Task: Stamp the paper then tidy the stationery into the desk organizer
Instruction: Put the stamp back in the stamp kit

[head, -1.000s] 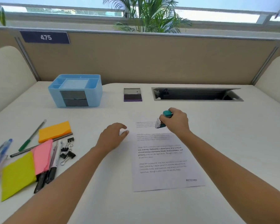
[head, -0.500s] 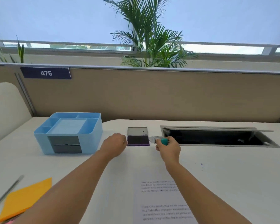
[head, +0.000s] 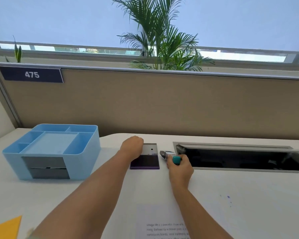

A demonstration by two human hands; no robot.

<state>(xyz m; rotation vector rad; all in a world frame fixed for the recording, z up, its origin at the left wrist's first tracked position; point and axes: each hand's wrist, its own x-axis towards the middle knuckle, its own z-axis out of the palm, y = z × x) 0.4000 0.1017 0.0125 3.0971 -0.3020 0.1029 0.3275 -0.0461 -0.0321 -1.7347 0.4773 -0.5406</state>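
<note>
An open ink pad (head: 146, 161) with a dark purple pad and a raised grey lid lies at the back middle of the white desk. My left hand (head: 132, 147) rests at its left edge, fingers curled; whether it grips the pad is hidden. My right hand (head: 179, 167) grips a teal-handled stamp (head: 171, 156) just right of the pad, its clear end pointing left. The printed paper (head: 160, 223) lies near me, partly under my right forearm. The light blue desk organizer (head: 52, 150) stands at the back left with its compartments empty.
An open cable hatch (head: 240, 156) is sunk into the desk to the right of the stamp. A beige partition wall runs along the desk's back edge. An orange sticky-note pad (head: 6, 227) shows at the bottom left corner. Small ink specks (head: 229, 199) mark the desk on the right.
My head tilted up and both hands reached away from the paper to the ink pad. The right hand carried the stamp from above the paper to beside the pad.
</note>
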